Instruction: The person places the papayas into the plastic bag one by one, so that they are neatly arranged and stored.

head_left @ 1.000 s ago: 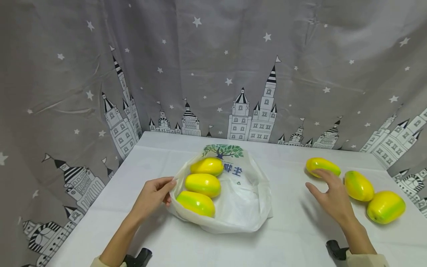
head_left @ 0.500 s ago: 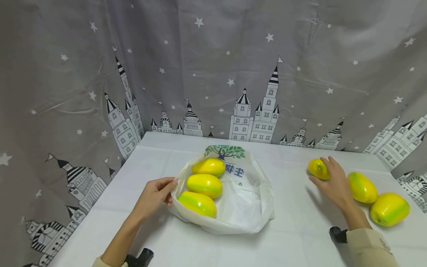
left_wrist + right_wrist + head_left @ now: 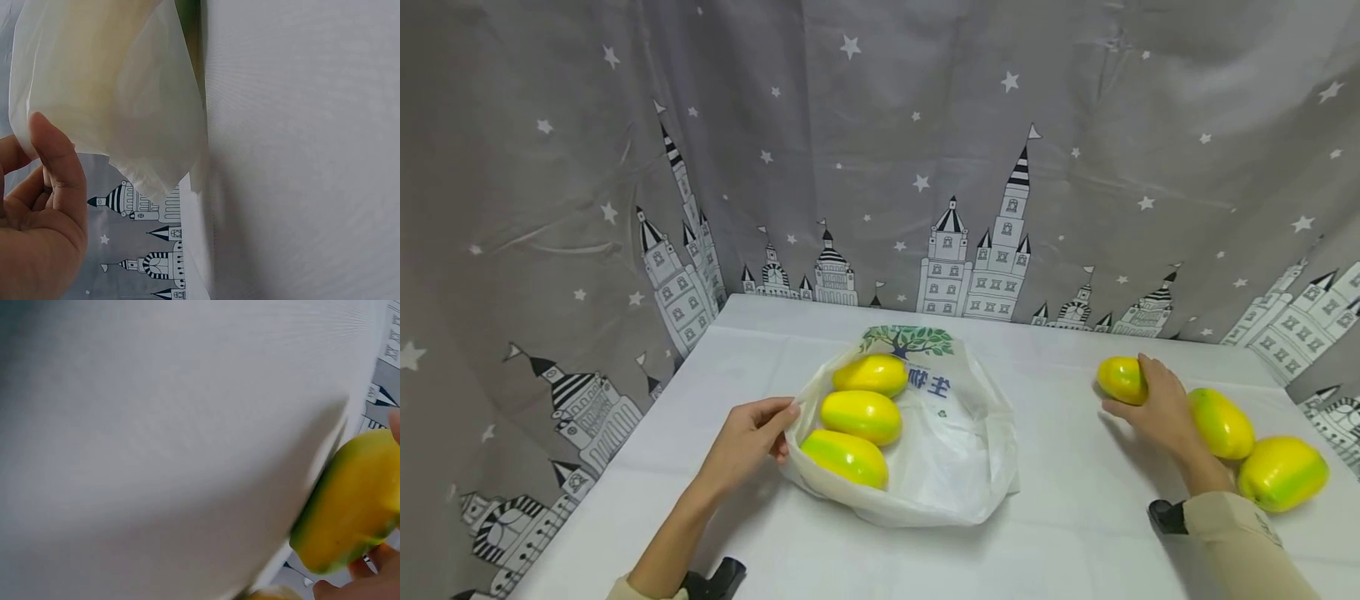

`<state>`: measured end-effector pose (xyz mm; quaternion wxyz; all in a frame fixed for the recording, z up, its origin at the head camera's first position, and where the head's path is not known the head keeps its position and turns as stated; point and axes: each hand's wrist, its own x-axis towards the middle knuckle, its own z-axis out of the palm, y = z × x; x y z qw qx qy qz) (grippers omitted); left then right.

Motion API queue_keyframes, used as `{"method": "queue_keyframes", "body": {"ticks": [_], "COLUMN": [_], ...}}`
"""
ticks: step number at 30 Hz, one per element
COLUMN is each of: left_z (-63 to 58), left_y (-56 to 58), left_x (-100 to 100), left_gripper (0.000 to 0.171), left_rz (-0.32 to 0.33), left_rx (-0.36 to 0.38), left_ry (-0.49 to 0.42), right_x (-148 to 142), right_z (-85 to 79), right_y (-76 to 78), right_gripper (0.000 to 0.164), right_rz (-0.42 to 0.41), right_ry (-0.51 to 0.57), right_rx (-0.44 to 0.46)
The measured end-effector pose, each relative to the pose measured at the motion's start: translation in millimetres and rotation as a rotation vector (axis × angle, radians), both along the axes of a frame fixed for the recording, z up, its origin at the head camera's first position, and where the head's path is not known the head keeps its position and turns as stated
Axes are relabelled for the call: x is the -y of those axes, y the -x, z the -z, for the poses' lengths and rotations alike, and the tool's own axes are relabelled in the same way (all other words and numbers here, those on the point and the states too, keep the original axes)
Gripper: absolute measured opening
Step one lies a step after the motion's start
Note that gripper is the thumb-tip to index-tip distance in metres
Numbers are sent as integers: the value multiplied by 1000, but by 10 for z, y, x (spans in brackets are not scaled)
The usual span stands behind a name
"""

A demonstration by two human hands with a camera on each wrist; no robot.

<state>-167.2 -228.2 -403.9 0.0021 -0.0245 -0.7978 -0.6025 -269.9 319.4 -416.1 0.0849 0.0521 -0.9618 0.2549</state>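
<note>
A white plastic bag [image 3: 947, 475] printed with a green tree lies with its mouth towards me. Three yellow-green papayas, among them a middle papaya [image 3: 861, 417], lie stacked along its left side. My left hand [image 3: 747, 442] pinches the bag's left rim between thumb and fingers; the left wrist view shows the thin plastic [image 3: 144, 112] hanging from that pinch. At the right, my right hand [image 3: 1167, 417] grips another papaya [image 3: 1122, 380], its thumb on the near side and fingers over the far side. The right wrist view shows this papaya [image 3: 350, 506] close to the white cloth.
Two more papayas, a nearer one [image 3: 1283, 473] and a farther one [image 3: 1221, 423], lie beside my right forearm. White cloth [image 3: 1060, 525] covers the table. A grey curtain [image 3: 880, 150] with castles and stars hangs behind and at the sides.
My right hand has reached forward from its open pose and taken hold of the far papaya, which has turned end-on towards me. The left hand stays on the bag's rim.
</note>
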Motion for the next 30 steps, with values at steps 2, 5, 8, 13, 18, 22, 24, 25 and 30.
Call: {"method": "queue_keyframes", "body": {"ticks": [2, 5, 8, 13, 18, 22, 24, 25, 30], "left_z": [4, 1, -7, -15, -18, -25, -25, -25, -17], "left_y": [1, 0, -1, 4, 3, -4, -5, -5, 0], "left_x": [-8, -17, -23, -28, -14, -4, -2, -3, -10], "left_gripper": [38, 38, 38, 38, 39, 39, 39, 39, 39], "left_rz": [0, -7, -12, -8, -13, -13, -9, -7, 0], "left_rx": [-2, 1, 1, 5, 18, 24, 23, 23, 26], "left_ry": [4, 9, 14, 15, 17, 25, 29, 27, 20], "right_x": [0, -2, -7, -25, -26, -17, -13, -12, -26], "right_z": [-25, -101, -142, -154, -155, -130, -111, -101, -60], "right_y": [6, 10, 7, 2, -16, -40, -45, -45, -66], "right_gripper": [89, 82, 80, 81, 86, 86, 86, 86, 86], "right_rz": [31, 71, 101, 87, 63, 59, 54, 51, 59], "right_ry": [-35, -71, -72, -29, 3, 20, 20, 18, 18], "right_rx": [4, 15, 42, 86, 131, 139, 136, 133, 134]}}
